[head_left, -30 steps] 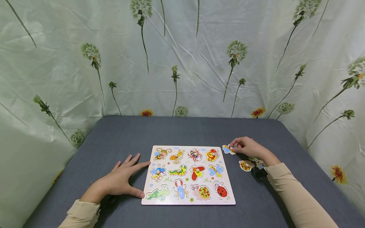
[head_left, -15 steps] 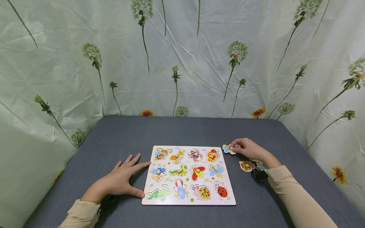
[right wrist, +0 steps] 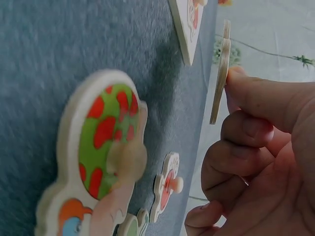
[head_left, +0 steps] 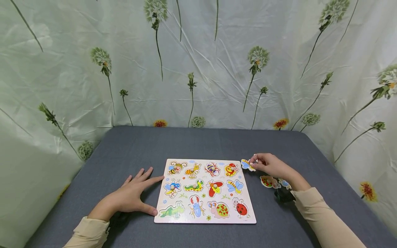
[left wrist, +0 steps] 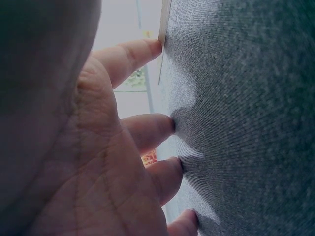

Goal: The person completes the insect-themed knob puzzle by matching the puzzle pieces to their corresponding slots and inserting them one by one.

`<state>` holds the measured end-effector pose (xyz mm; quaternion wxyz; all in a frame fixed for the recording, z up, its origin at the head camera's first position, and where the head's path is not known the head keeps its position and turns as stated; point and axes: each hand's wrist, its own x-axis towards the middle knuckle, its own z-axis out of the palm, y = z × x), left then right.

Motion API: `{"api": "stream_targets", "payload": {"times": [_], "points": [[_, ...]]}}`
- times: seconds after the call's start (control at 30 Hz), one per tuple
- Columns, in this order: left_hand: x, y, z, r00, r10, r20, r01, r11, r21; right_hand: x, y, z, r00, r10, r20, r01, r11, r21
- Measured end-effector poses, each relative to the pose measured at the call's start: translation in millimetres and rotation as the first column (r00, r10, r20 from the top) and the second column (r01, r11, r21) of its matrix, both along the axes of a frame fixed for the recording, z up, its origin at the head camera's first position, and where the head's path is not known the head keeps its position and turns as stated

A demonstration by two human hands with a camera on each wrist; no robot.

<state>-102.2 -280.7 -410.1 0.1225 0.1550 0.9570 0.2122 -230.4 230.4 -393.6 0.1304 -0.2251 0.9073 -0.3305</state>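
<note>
My right hand pinches a blue-winged, yellow-striped dragonfly puzzle piece by the far right corner of the puzzle board. In the right wrist view the dragonfly piece appears edge-on, raised off the table between thumb and fingers. My left hand rests with fingers spread at the board's left side, thumb and index finger touching its edge. Knobbed insect pieces fill the far row and most of the middle row. Printed recesses show a dragonfly, grasshopper, stag beetle, snail and ladybug.
A snail puzzle piece with a green, red-spotted shell lies on the grey table below my right wrist. Beyond it lies a red knobbed piece; other pieces are partly hidden. A flowered curtain hangs behind the table.
My right hand has shifted slightly nearer to me, and the pinched dragonfly piece has moved a little with it, toward the board's corner. The left hand stays in place.
</note>
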Motion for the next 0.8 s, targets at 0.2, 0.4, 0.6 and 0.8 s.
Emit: {"api": "stream_targets", "payload": {"times": [0.2, 0.4, 0.6, 0.8], "points": [[-0.3, 0.4, 0.0, 1.0, 0.003, 0.004, -0.003, 1.0, -0.003, 8.2, -1.4, -1.4, 1.0, 0.025, -0.01, -0.025, 0.999, -0.035], [-0.3, 0.0, -0.1, 1.0, 0.001, 0.001, -0.001, 1.0, 0.0, 14.6, -5.2, -4.7, 0.999, 0.041, -0.017, -0.042, 0.998, -0.049], [-0.3, -0.4, -0.7, 1.0, 0.0, 0.001, 0.0, 1.0, -0.001, 18.8, -9.4, -7.7, 0.998, 0.064, -0.023, -0.066, 0.996, -0.054], [-0.8, 0.3, -0.1, 1.0, 0.005, 0.002, -0.005, 1.0, -0.004, 25.1, -14.5, -9.4, 0.995, 0.096, -0.001, -0.096, 0.992, -0.083]]}}
